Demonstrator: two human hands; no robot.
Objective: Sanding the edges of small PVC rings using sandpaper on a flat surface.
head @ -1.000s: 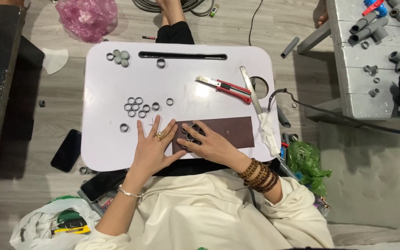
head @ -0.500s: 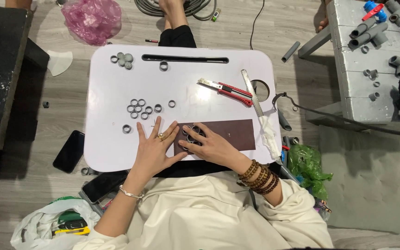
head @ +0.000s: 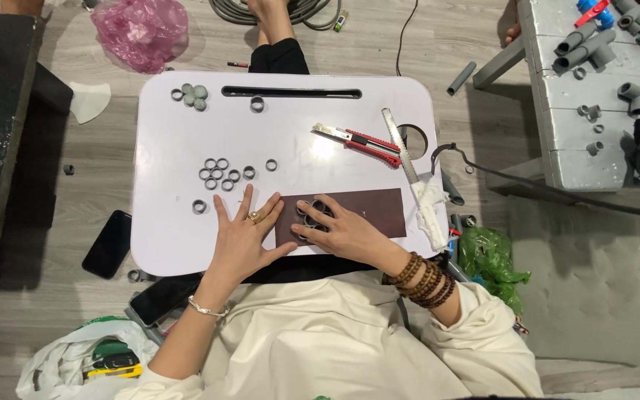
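Note:
A dark brown sheet of sandpaper [head: 368, 210] lies on the near right part of a white lap table [head: 172, 141]. My left hand [head: 246, 235] rests flat with fingers spread, its thumb and forefinger on the sheet's left end. My right hand [head: 337, 228] presses its fingertips down on a cluster of grey pipe rings [head: 310, 213] lying on the sandpaper. A glued group of several rings [head: 218, 173] sits further left on the table, with single rings [head: 199, 206] around it.
A red utility knife [head: 357, 138] and a hand saw [head: 403, 155] lie at the table's right. Another ring cluster [head: 191, 94] is at the far left corner. A phone [head: 107, 243], plastic bags and a grey bench with pipe fittings [head: 594, 44] surround the table.
My right hand slid the ring cluster a little to the right along the sandpaper. The left hand stays flat in place.

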